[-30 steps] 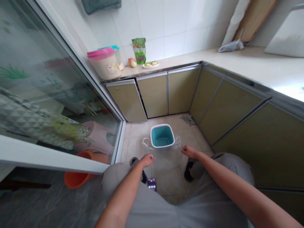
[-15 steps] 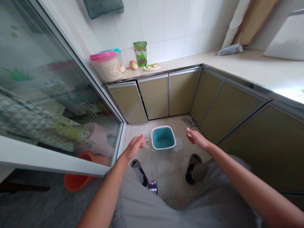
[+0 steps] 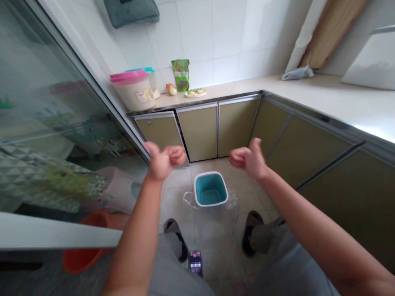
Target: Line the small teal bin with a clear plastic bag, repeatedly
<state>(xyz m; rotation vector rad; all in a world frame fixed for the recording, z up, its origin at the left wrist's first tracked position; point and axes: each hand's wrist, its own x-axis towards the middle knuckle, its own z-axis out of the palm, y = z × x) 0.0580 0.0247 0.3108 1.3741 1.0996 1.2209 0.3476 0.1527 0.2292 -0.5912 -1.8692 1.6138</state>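
Observation:
My left hand [image 3: 163, 161] is raised over the floor with its fingers curled in and the thumb pointing up, nothing in it. On the other side my right hand [image 3: 249, 159] makes the same shape, thumb up, fingers closed on nothing. Between and below them a teal bin with a white rim [image 3: 211, 174] stands upright on the tiled floor, nothing visible inside it. A clear plastic bag [image 3: 212, 218] lies about the bin's near side, a loop of it spread at the left. Neither hand touches the bin or the bag.
Cabinets [image 3: 197, 131] close off the back and right, one door ajar at the left. The counter holds pink-lidded tubs [image 3: 135, 92], a green pouch [image 3: 181, 76] and a plate of food [image 3: 195, 93]. A glass door [image 3: 70, 123] stands left. A blurred-out phone-like object [image 3: 195, 263] lies between my feet.
Both hands have risen away from the bin and the bag, and their thumbs now point up. The bag's left loop now rests apart from my left hand. The view has shifted slightly.

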